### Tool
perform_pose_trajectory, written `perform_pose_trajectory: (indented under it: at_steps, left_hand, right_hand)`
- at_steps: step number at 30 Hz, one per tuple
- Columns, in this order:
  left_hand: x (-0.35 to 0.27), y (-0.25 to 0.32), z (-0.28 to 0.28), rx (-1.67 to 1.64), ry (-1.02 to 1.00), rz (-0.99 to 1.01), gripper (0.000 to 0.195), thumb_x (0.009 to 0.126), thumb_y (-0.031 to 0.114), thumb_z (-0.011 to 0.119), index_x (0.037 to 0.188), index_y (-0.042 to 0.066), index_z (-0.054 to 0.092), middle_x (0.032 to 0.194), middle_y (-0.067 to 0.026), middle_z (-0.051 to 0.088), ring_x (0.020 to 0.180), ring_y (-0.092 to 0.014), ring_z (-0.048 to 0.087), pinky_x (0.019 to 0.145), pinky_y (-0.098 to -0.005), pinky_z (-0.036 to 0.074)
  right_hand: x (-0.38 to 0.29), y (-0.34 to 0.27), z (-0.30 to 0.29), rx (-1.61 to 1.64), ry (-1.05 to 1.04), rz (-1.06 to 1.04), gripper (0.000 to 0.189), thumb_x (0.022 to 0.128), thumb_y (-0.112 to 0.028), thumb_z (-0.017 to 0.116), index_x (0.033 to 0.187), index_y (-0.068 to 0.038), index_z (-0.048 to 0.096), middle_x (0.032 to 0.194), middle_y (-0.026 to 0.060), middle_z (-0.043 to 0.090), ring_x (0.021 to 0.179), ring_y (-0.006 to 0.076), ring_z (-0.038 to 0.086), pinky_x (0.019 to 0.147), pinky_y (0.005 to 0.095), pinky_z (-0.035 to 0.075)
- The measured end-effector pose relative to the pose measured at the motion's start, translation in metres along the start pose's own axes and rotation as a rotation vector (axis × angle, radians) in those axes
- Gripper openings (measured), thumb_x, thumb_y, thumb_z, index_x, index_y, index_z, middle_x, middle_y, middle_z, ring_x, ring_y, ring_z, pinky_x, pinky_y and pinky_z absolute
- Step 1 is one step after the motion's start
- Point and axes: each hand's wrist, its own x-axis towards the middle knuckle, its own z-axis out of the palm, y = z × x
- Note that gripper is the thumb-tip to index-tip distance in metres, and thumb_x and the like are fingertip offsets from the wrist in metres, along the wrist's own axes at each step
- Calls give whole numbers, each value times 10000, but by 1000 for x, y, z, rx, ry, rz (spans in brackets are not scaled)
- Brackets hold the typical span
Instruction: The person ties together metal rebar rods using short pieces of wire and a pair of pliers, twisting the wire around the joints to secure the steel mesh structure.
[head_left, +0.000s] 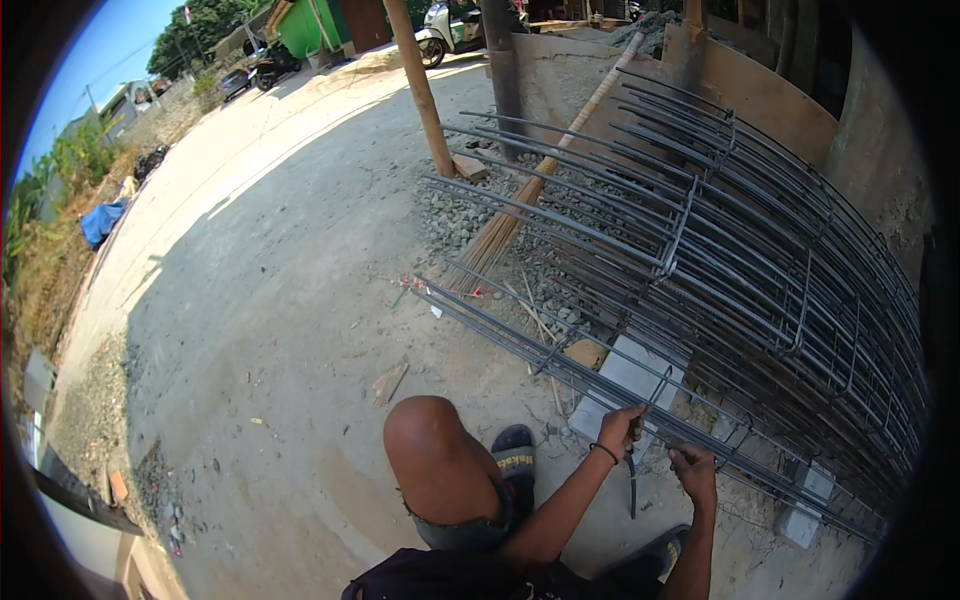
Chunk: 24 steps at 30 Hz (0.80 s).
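A long, narrow rebar cage (525, 345) lies across pale blocks in front of me. My left hand (624, 429) is at its near bars, fingers curled; whether they close on a bar or a tie wire is too small to tell. A dark, thin tool handle or strip (632, 484) hangs just below that hand. To the right, my right hand (691, 461) is bent close to the same bars, its thumb and fingers near each other; what it holds cannot be made out. A rectangular stirrup (660, 385) stands on the cage just above my left hand.
Stacked rebar cages (750, 270) fill the right side, bar ends jutting left. A stick broom (517, 210) leans over gravel (450, 217) beside a wooden post (424, 90). A pale block (630, 382) and a smaller block (806, 502) lie under the narrow cage.
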Motion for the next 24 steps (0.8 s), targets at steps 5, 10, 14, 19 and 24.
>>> perform_pose_trajectory:
  at_steps: [5, 10, 14, 19, 24]
  left_hand:
    - [-3, -3, 8, -24, 39, 3, 212, 820, 233, 666, 868, 27, 665, 585, 0, 521, 454, -91, 450, 424, -237, 366]
    - [5, -10, -2, 314, 105, 52, 223, 803, 256, 683, 806, 37, 639, 616, -21, 559, 449, -99, 470, 423, -244, 372]
    - [6, -6, -16, 557, 167, 127, 225, 830, 218, 639, 796, -4, 651, 590, -26, 565, 425, -90, 453, 409, -238, 358]
    - [9, -7, -6, 815, 194, 303, 258, 849, 246, 621, 793, -5, 649, 671, -70, 639, 505, -98, 571, 419, -232, 416]
    - [22, 10, -8, 913, 327, 762, 202, 816, 164, 643, 866, -31, 658, 762, -107, 662, 640, -152, 619, 551, -279, 476]
  right_hand:
    - [-3, 6, -4, -27, 16, -83, 157, 817, -87, 609, 925, 12, 664, 603, 38, 584, 497, 84, 510, 454, 251, 398]
    - [-5, -2, -16, 11, -116, 250, 161, 827, -77, 603, 953, 3, 665, 621, 52, 598, 439, 82, 496, 391, 235, 389]
    - [-6, -3, -2, 5, -117, 291, 188, 828, -107, 606, 975, -5, 662, 641, 57, 604, 452, 85, 503, 406, 245, 399]
    - [-19, 6, -8, -46, 124, 232, 177, 822, -93, 586, 948, 1, 666, 614, 77, 600, 439, 99, 511, 415, 265, 404]
    - [-14, 5, -3, -156, 226, 184, 135, 797, -74, 577, 860, 12, 660, 579, 113, 602, 442, 157, 571, 452, 309, 438]
